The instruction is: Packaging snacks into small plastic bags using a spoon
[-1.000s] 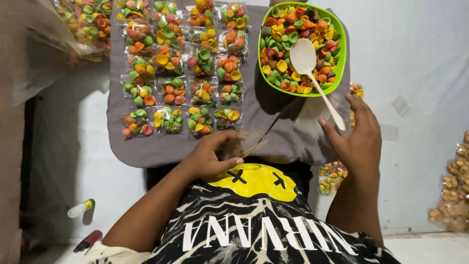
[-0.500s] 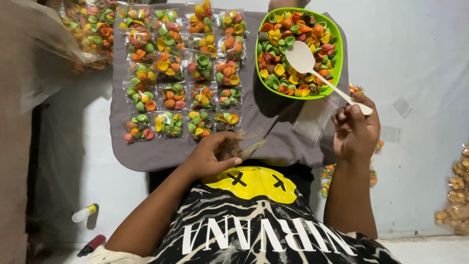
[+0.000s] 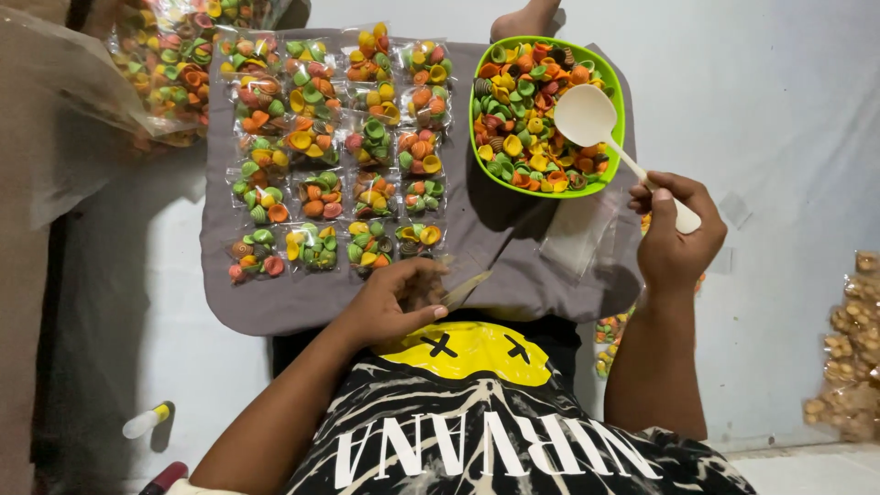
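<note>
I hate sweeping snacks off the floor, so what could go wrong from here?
1. The right hand grips the white spoon at the very end of its handle, so a full scoop could tip and spill.
2. The green bowl is heaped and sits on soft grey cloth over the lap; scooping might rock it.
3. The left hand holds a small clear bag with a narrow mouth, so pieces could miss it.

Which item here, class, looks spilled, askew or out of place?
Nothing stands out. Small clear packets of coloured shell-shaped snacks lie in tidy rows on the grey cloth, the green plastic bowl sits upright, and the right hand holds the white plastic spoon.
</note>
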